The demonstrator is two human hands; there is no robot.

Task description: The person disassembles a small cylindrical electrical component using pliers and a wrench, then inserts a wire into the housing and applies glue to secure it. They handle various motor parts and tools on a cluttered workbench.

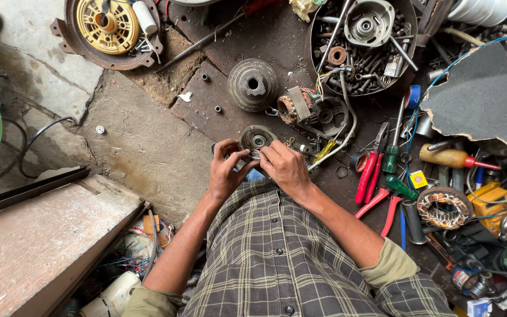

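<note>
Seated over a cluttered repair floor, I hold a small round metal motor part (pixel 256 140) between both hands, just above my checked shirt (pixel 277 252). My left hand (pixel 225 170) curls its fingers around the part's near-left edge; my right hand (pixel 286 169) closes on its right side, fingertips pinched against the rim. My hands cover the lower half of the part, so its underside and any shaft cannot be made out. At twelve o'clock from it a grey ribbed hub (pixel 252 84) sits on the dark floor; at two o'clock a round metal tray (pixel 409 56) brims with bolts, rods and a pale housing, its top edge cut off by the frame. At three o'clock lie red-handled pliers (pixel 370 170) beside a green-handled screwdriver (pixel 392 158), and farther right a copper-wound stator ring (pixel 444 207). At ten o'clock, a yellow fan wheel (pixel 107 24) rests in a rusty dish, partly cropped. Tangled wires at far right blur together.
</note>
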